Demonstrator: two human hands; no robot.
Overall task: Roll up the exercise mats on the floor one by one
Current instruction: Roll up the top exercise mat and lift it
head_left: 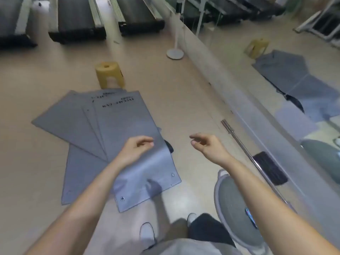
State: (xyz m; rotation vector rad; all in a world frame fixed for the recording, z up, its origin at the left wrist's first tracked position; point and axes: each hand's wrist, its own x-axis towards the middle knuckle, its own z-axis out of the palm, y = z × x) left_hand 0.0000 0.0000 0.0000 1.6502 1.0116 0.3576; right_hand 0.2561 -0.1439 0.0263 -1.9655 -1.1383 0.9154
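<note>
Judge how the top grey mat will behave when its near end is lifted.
Probably floppy: the top mat bulges and ripples near its eyelet end rather than lying flat. Likely light: it looks thin where it overlaps the other mats. The glossy floor may let it slide.

Gym, treadmills (77, 21), wall mirror (276, 74), barbell (244, 150), mats (117, 126)

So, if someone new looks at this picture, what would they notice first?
The fanned stack of grey mats mid-floor draws the eye first, with the left hand above its near end and the right hand beside it, over bare floor. A yellow stool stands behind the mats, and a grey balance dome sits at the lower right.
</note>
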